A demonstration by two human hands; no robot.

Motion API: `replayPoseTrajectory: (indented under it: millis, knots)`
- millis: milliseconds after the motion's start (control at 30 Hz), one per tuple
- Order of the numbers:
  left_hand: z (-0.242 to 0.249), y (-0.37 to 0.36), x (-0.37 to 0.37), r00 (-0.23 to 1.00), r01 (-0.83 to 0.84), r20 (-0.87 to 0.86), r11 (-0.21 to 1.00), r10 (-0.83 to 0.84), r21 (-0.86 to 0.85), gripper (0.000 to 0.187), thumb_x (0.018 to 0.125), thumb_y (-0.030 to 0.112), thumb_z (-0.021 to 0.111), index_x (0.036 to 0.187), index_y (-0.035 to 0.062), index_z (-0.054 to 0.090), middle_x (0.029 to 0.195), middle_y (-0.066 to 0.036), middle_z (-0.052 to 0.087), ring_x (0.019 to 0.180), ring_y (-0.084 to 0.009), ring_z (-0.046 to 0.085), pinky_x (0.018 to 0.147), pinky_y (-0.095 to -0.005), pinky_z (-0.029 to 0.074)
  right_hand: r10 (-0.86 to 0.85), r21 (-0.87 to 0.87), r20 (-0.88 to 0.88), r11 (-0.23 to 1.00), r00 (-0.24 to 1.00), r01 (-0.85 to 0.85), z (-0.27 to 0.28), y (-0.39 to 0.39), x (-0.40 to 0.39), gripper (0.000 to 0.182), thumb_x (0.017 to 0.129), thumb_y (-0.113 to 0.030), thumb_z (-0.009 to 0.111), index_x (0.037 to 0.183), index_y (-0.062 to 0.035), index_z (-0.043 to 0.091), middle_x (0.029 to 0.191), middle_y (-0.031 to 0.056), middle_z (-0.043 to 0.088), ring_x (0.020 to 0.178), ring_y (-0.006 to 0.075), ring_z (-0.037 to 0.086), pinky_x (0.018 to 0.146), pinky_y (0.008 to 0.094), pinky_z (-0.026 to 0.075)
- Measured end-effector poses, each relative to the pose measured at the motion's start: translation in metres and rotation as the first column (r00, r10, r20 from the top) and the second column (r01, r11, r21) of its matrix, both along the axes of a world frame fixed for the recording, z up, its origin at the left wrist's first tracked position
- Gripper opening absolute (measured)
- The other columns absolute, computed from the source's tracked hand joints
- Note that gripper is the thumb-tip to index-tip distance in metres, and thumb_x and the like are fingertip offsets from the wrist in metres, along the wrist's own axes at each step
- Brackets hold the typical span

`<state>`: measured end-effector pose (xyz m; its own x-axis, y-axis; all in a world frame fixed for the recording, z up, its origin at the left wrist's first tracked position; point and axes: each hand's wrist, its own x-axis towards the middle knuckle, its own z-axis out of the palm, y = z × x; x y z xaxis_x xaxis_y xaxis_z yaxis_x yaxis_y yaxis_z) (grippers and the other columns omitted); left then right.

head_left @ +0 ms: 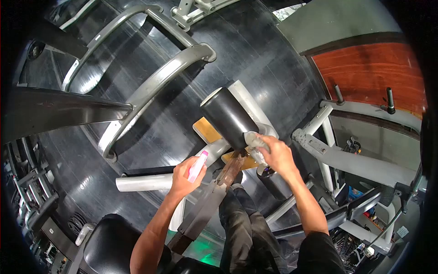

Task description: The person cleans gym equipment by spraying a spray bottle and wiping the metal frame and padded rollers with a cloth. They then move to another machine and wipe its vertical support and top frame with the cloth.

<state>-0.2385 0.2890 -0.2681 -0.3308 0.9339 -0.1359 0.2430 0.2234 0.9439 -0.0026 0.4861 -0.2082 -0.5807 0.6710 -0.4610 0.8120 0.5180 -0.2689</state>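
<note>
My left hand (pixel 186 177) is closed around a slim pink-and-white bottle (pixel 198 166), its pink top pointing up and away from me. My right hand (pixel 275 154) grips a pale, crumpled cloth (pixel 256 140) against the near right end of a black padded roller (pixel 229 116). That roller belongs to a gym machine with a silver frame. Below it runs a worn, rusty metal bar (pixel 233 170), between my two hands. Yellowish footplates (pixel 207 130) show beside and under the roller.
A curved silver frame (pixel 159 77) stands at the upper left on black flooring (pixel 246 50). To the right is a grey machine arm (pixel 360 160). A black seat pad (pixel 112 244) sits at the lower left, and a second black roller (pixel 276 185) lies below my right hand.
</note>
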Motion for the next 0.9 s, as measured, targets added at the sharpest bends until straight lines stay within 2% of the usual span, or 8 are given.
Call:
replayPoseTrajectory:
  millis: [67, 167, 267, 467, 600, 667, 833, 900]
  knots:
    - [0.001, 0.002, 0.0, 1.0, -0.014, -0.01, 1.0, 0.014, -0.015, 0.009, 0.086, 0.002, 0.068, 0.095, -0.0004, 0.067, 0.078, -0.009, 0.07, 0.07, -0.0115, 0.067, 0.065, -0.028, 0.052, -0.372, -0.209, -0.248, 0.922, 0.894, 0.326, 0.005, 0.017, -0.013, 0.055, 0.083, -0.02, 0.074, 0.136, -0.0205, 0.058, 0.136, 0.0143, 0.058, 0.118, 0.036, 0.061, 0.099, 0.041, 0.049]
    - [0.007, 0.002, 0.001, 0.998, -0.007, 0.056, 0.998, 0.01, -0.058, 0.009, 0.087, 0.003, 0.068, 0.096, 0.0011, 0.067, 0.077, -0.006, 0.069, 0.066, -0.0098, 0.064, 0.062, -0.0275, 0.051, -0.118, 0.196, -0.541, 0.945, 0.833, 0.262, -0.01, 0.023, -0.077, 0.055, 0.084, -0.023, 0.073, 0.137, -0.0189, 0.057, 0.141, 0.0157, 0.054, 0.121, 0.037, 0.058, 0.101, 0.0419, 0.048]
    - [0.009, 0.003, 0.002, 0.999, -0.028, 0.034, 0.998, 0.03, -0.063, 0.009, 0.088, 0.003, 0.067, 0.097, 0.0023, 0.067, 0.074, -0.004, 0.066, 0.063, -0.0076, 0.06, 0.058, -0.027, 0.048, 0.255, 0.468, -0.303, 0.879, 0.918, -0.09, -0.058, 0.021, -0.131, 0.057, 0.079, -0.024, 0.075, 0.133, -0.0267, 0.06, 0.148, 0.0117, 0.046, 0.12, 0.0334, 0.053, 0.093, 0.0467, 0.045]
    - [0.007, 0.005, 0.001, 0.997, -0.04, 0.059, 0.997, 0.045, -0.073, 0.008, 0.089, 0.004, 0.067, 0.097, 0.0028, 0.067, 0.07, -0.002, 0.062, 0.06, -0.006, 0.055, 0.055, -0.0262, 0.045, 0.204, 0.512, -0.181, 0.855, 0.962, -0.085, -0.063, -0.009, -0.087, 0.065, 0.075, -0.014, 0.073, 0.134, -0.0329, 0.058, 0.143, 0.007, 0.05, 0.119, 0.0319, 0.051, 0.089, 0.045, 0.043]
    - [0.01, 0.005, -0.001, 0.995, -0.063, 0.073, 0.993, 0.071, -0.099, 0.008, 0.089, 0.006, 0.068, 0.096, 0.0028, 0.067, 0.07, -0.002, 0.063, 0.06, -0.006, 0.053, 0.055, -0.0254, 0.044, 0.14, 0.299, -0.097, 0.948, 0.985, -0.105, -0.044, -0.015, 0.0, 0.069, 0.071, -0.001, 0.066, 0.133, -0.0309, 0.06, 0.137, 0.0045, 0.055, 0.108, 0.0296, 0.059, 0.087, 0.0404, 0.052]
    - [0.013, 0.006, -0.001, 0.994, -0.053, 0.086, 0.988, 0.066, -0.146, 0.011, 0.085, 0.004, 0.069, 0.095, -0.0002, 0.067, 0.081, -0.014, 0.07, 0.073, -0.0235, 0.07, 0.068, -0.032, 0.054, -0.18, -0.003, -0.26, 0.983, 0.949, 0.185, -0.036, -0.001, 0.026, 0.059, 0.077, 0.003, 0.066, 0.132, -0.0171, 0.062, 0.125, 0.012, 0.065, 0.112, 0.032, 0.063, 0.098, 0.0386, 0.05]
    - [0.012, 0.004, 0.002, 0.993, -0.036, 0.1, 0.975, 0.059, -0.221, 0.01, 0.084, 0.004, 0.07, 0.093, -0.0001, 0.068, 0.081, -0.014, 0.07, 0.073, -0.0242, 0.07, 0.068, -0.0315, 0.054, -0.492, -0.214, -0.642, 0.852, 0.588, 0.479, -0.055, 0.062, -0.026, 0.041, 0.099, -0.025, 0.057, 0.136, -0.0066, 0.056, 0.13, 0.0154, 0.062, 0.116, 0.0196, 0.059, 0.1, 0.0333, 0.045]
    - [0.007, 0.002, 0.004, 0.999, -0.025, 0.044, 0.997, 0.028, -0.08, 0.009, 0.088, 0.004, 0.067, 0.097, 0.004, 0.066, 0.068, -0.002, 0.062, 0.057, -0.0056, 0.054, 0.052, -0.0257, 0.045, -0.653, -0.433, -0.625, 0.746, 0.428, 0.505, -0.053, 0.069, -0.084, 0.037, 0.095, -0.02, 0.063, 0.129, -0.006, 0.061, 0.131, 0.0176, 0.061, 0.113, 0.0274, 0.062, 0.1, 0.0384, 0.047]
